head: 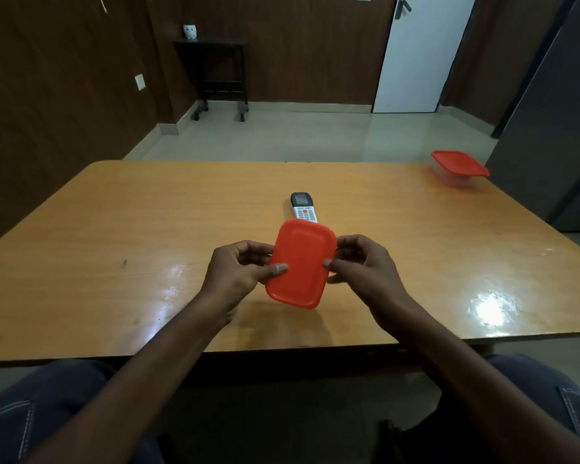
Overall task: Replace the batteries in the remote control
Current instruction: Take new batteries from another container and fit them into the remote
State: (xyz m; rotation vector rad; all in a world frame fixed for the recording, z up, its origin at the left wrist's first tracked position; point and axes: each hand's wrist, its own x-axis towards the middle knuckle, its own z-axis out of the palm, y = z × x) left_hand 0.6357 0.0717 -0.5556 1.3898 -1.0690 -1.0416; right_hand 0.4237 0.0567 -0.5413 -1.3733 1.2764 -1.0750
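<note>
My two bare forearms with no sleeves, my left hand (238, 272) and right hand (362, 266) without rings or watch, short trimmed thumbnails, dark blue-grey jeans (31, 410) with pale seam stitching over both my thighs

Both hands, left hand (238, 269) and right hand (365, 266), hold a small red-lidded box (300, 264) above the wooden table (114, 246). The remote control (302, 209) lies just behind it; another red-lidded container (457, 167) stands far right.
</note>
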